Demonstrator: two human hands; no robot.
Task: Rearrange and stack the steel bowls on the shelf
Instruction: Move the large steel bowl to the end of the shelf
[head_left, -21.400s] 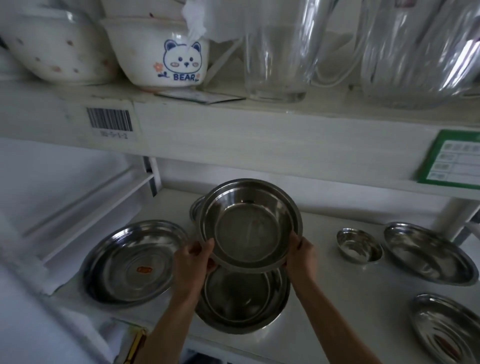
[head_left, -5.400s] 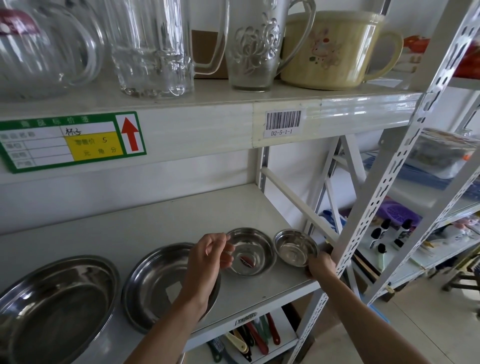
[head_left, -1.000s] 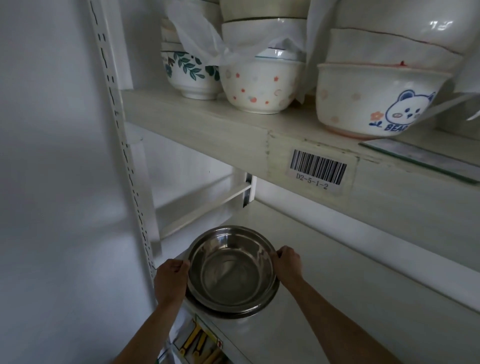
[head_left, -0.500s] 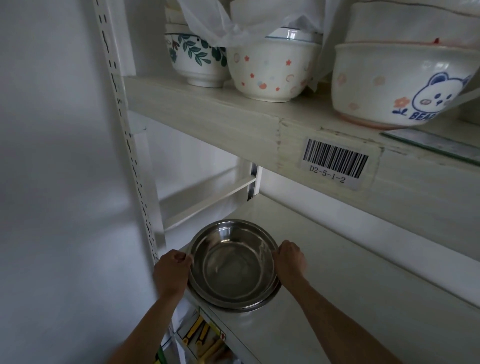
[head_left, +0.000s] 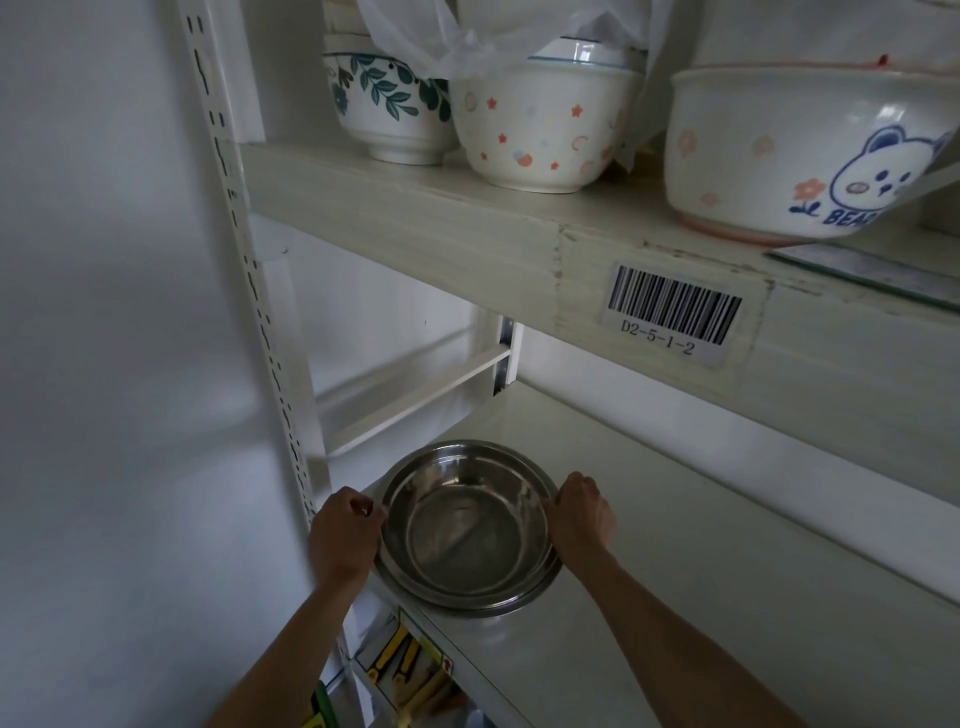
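A stack of steel bowls (head_left: 467, 525) sits at the front left corner of the white lower shelf (head_left: 701, 597), a deep bowl nested inside a wider one whose rim shows around it. My left hand (head_left: 345, 535) grips the stack's left rim with curled fingers. My right hand (head_left: 582, 512) holds the right rim, fingertips on the edge. How many bowls lie beneath the top one is hidden.
The perforated white upright (head_left: 260, 312) stands just left of the stack. The upper shelf (head_left: 467, 223) hangs low overhead with ceramic bowls: a leaf-patterned bowl (head_left: 387, 109), a star-patterned bowl (head_left: 540, 130) and a bear bowl (head_left: 810, 156). A barcode label (head_left: 672, 317) sticks on its edge.
The stack has settled flat onto the shelf corner with both hands staying on its rim. My head has moved closer and slightly down.
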